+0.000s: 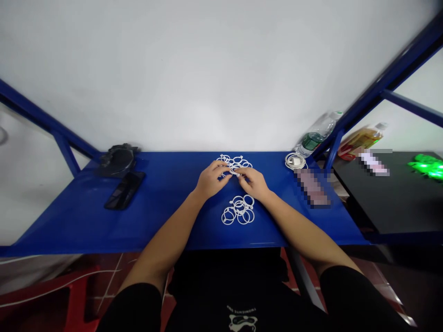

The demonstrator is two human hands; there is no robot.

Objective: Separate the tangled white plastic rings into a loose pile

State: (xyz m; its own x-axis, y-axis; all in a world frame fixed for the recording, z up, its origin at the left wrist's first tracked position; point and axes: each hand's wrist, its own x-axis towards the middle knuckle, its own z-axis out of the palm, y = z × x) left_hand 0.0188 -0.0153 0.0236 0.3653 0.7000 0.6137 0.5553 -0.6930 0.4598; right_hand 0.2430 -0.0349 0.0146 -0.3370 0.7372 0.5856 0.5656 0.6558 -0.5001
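My left hand and my right hand meet over the middle of the blue table, fingertips pinched close together. Between them is a white curtain ring, partly covered by the fingers. Just behind the hands lies a loose pile of white curtain rings, its left part hidden by my left hand. Nearer to me, below the right hand, a second pile of white curtain rings lies flat and overlapping. Small eyelets stick out from several of these rings.
On the blue table, a black phone and a dark bundle lie at left. A coiled white cable, a plastic bottle and a blurred-out object sit at right. Blue frame bars rise at both sides.
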